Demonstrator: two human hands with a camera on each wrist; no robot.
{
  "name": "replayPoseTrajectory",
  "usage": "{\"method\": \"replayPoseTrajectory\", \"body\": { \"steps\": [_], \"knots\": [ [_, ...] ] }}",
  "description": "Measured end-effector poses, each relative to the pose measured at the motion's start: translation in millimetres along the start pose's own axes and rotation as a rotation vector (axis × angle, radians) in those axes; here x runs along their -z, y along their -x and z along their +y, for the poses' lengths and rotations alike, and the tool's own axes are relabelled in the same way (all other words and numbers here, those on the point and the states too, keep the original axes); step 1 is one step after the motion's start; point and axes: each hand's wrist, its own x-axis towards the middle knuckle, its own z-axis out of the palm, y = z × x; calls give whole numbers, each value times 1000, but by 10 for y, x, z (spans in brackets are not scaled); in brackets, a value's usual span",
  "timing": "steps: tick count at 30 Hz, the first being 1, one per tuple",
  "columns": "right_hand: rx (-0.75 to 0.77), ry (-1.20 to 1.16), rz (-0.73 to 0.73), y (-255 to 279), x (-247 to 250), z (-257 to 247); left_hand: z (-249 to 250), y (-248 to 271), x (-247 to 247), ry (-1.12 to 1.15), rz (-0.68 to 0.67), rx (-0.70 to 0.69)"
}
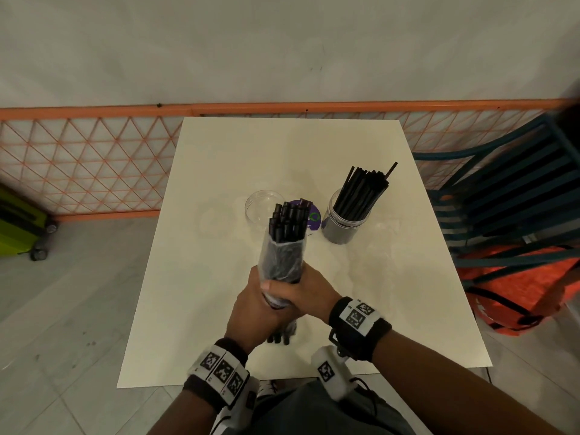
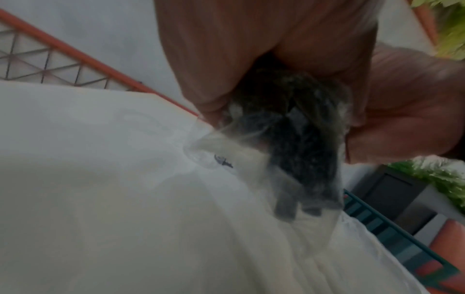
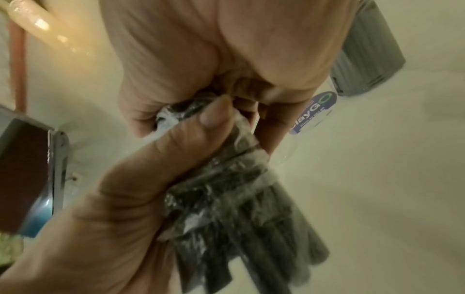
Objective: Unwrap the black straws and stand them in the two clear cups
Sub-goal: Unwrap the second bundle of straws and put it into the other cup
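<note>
Over the middle of the white table (image 1: 219, 171), both hands grip one bundle of black straws (image 1: 290, 219) around its lower half. My left hand (image 1: 260, 309) holds lower down and my right hand (image 1: 301, 293) just above it. A clear plastic wrapper (image 1: 282, 262) covers the bundle's middle, and the straw tops stick out bare. The wrapped bundle (image 2: 302, 149) fills the left wrist view and shows as crinkled film over the straws (image 3: 239, 208) in the right wrist view. An empty clear cup (image 1: 262, 205) stands behind the bundle. A second clear cup (image 1: 343, 224) to its right holds several black straws (image 1: 364, 189).
A round purple sticker (image 1: 314, 216) lies on the table between the cups. A blue slatted chair (image 1: 518, 189) with an orange bag (image 1: 518, 293) stands at the right. An orange lattice fence (image 1: 94, 158) runs behind, with a green suitcase (image 1: 18, 224) at the left.
</note>
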Motion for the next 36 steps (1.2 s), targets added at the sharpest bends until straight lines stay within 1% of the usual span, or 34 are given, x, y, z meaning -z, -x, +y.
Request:
{"method": "replayPoseTrajectory", "body": {
  "steps": [2, 4, 5, 7, 9, 11, 12, 13, 14, 17, 18, 19, 20, 22, 23, 25, 26, 28, 30, 32, 34, 36],
  "knots": [
    [0, -61, 48, -27, 15, -13, 19, 33, 78, 112, -30, -27],
    [32, -54, 50, 0, 28, -98, -21, 64, 159, 340, -37, 24],
    [57, 14, 24, 18, 27, -143, -10, 89, 166, 459, -66, 24],
    [130, 224, -74, 65, 23, -247, -57, 96, 146, 596, -95, 58],
    [164, 429, -126, 87, 94, -342, -68, 92, 182, 693, -122, 101],
    [136, 565, -107, 125, 234, -455, -63, 110, 268, 778, -191, 144],
    [147, 612, -77, 152, 313, -505, -59, 114, 315, 804, -217, 159],
    [194, 655, -34, 187, 386, -555, -62, 116, 358, 813, -235, 163],
    [274, 715, 27, 212, 450, -606, -61, 116, 398, 814, -241, 167],
    [622, 979, 219, 203, 587, -793, -20, 94, 489, 844, -250, 182],
    [736, 1072, 239, 189, 613, -862, -15, 82, 509, 856, -261, 184],
    [836, 1191, 200, 176, 629, -934, 6, 75, 521, 861, -266, 188],
    [913, 1338, 112, 157, 626, -996, 25, 63, 535, 850, -268, 192],
    [1000, 1603, -79, 95, 553, -1071, 65, 33, 578, 803, -303, 191],
    [1043, 1674, -146, 43, 489, -1076, 102, 16, 591, 765, -331, 188],
    [1145, 1702, -235, -89, 365, -1054, 175, -14, 623, 678, -384, 195],
    [1179, 1689, -260, -153, 324, -1047, 224, -21, 655, 653, -388, 203],
    [1216, 1642, -258, -238, 281, -1060, 326, -23, 770, 616, -380, 213],
    [1263, 1522, -204, -317, 251, -1057, 463, -35, 917, 572, -379, 220],
    [1293, 1384, -120, -400, 241, -1060, 600, -43, 1049, 526, -369, 211],
    [1294, 1236, 18, -479, 249, -1103, 715, -76, 1196, 558, -354, 240],
    [1267, 1047, 168, -507, 280, -1213, 837, -166, 1398, 626, -339, 323]
  ]
}}
